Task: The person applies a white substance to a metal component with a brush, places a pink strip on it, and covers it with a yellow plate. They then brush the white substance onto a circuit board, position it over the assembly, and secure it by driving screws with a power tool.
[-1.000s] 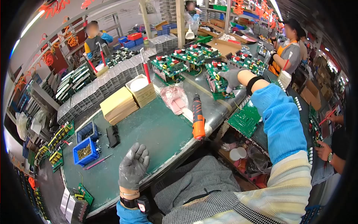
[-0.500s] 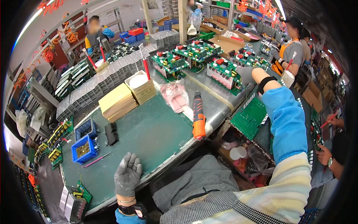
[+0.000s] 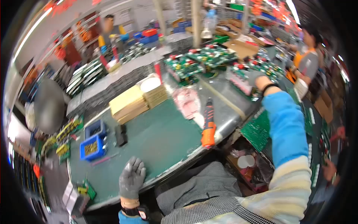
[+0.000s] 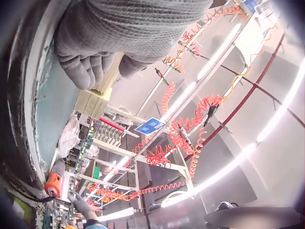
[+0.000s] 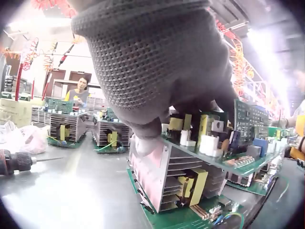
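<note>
My gloved right hand (image 3: pixel 257 79) grips a circuit-board assembly (image 3: pixel 238 81) at the right end of the bench. In the right wrist view, the fingers of that hand (image 5: pixel 162 67) lie over the upper board, and the thumb presses near the top of the pink-faced heat sink (image 5: pixel 148 174). A second green board forms its base. My left hand (image 3: pixel 132 178), also gloved, is at the bench's front edge with its fingers loosely curled and holds nothing. Between the hands lies an orange and black power screwdriver (image 3: pixel 209 128).
More board assemblies (image 3: pixel 184 67) stand behind. A stack of tan pads (image 3: pixel 128 102), a pink plastic bag (image 3: pixel 186 102) and blue bins (image 3: pixel 92 148) with small parts sit on the green mat (image 3: pixel 156 138). A large green board (image 3: pixel 257 130) lies right of the bench edge.
The assembly under my right hand has turned and shifted to the right, its pink side now showing. The left hand stays by the front edge. The head view has swung slightly and blurred.
</note>
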Demonstrator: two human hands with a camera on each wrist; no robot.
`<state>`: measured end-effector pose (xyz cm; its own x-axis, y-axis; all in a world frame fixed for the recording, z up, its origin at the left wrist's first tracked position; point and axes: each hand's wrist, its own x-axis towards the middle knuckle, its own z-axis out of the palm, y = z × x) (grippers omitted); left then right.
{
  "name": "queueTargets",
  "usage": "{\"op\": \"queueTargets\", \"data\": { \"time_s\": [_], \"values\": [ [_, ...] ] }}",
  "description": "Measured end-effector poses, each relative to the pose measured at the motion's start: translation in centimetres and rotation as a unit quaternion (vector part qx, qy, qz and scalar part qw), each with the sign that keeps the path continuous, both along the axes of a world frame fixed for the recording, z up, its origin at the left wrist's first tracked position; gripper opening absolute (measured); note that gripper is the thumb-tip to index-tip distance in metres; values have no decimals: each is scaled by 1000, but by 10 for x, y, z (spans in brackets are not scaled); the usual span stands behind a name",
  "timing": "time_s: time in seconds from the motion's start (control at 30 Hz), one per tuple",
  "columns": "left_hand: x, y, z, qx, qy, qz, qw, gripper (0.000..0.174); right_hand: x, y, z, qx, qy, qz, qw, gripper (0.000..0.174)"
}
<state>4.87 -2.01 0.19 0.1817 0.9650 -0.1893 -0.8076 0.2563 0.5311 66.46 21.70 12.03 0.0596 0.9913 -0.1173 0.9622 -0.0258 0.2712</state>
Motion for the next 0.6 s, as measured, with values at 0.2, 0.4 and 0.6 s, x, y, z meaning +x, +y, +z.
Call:
{"op": "queueTargets", "data": {
  "time_s": [0.2,0.4,0.6],
  "values": [
    [-4,6,11,3,29,11,1000,42,22,-3,-8,7,129,34,991,61],
    [-14,-3,14,17,142,80,986,43,49,32,-14,44,249,57,966,59],
    [-71,-35,45,114,475,243,838,31,-92,6,35,46,260,277,924,59]
  ]
}}
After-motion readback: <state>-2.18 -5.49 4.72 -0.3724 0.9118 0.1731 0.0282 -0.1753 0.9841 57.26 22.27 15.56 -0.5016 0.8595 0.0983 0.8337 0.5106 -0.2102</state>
